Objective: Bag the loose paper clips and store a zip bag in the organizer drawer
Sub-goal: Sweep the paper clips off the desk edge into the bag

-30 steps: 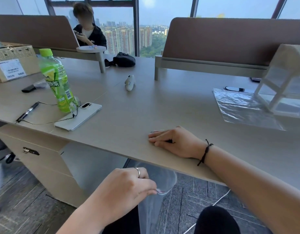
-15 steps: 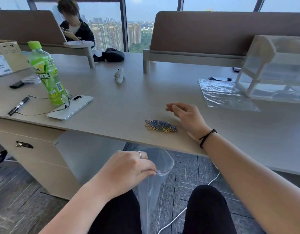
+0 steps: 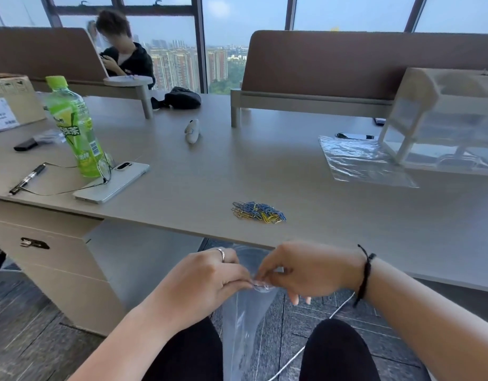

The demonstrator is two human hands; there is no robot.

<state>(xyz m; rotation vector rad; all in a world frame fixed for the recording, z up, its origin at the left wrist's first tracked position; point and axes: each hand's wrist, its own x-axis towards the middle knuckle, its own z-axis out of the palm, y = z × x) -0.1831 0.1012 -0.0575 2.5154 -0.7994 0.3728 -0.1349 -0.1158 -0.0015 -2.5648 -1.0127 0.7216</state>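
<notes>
Head view shows the left hand (image 3: 207, 281) and right hand (image 3: 306, 270) meeting below the tabletop's near edge, both pinching the mouth of a clear zip bag (image 3: 243, 325) that hangs between the knees. Half a second ago only the left hand held the bag, while the right hand rested on the tabletop (image 3: 265, 166) beside the paper clips (image 3: 258, 212); it is off the surface now. The blue and yellow clips lie in a loose heap near the near edge, uncovered. A second zip bag (image 3: 361, 163) lies flat toward the right edge, touching the clear organizer (image 3: 443, 119). Toward the left edge stand a green bottle (image 3: 75, 127), a phone (image 3: 113, 181) and a pen (image 3: 27, 179).
</notes>
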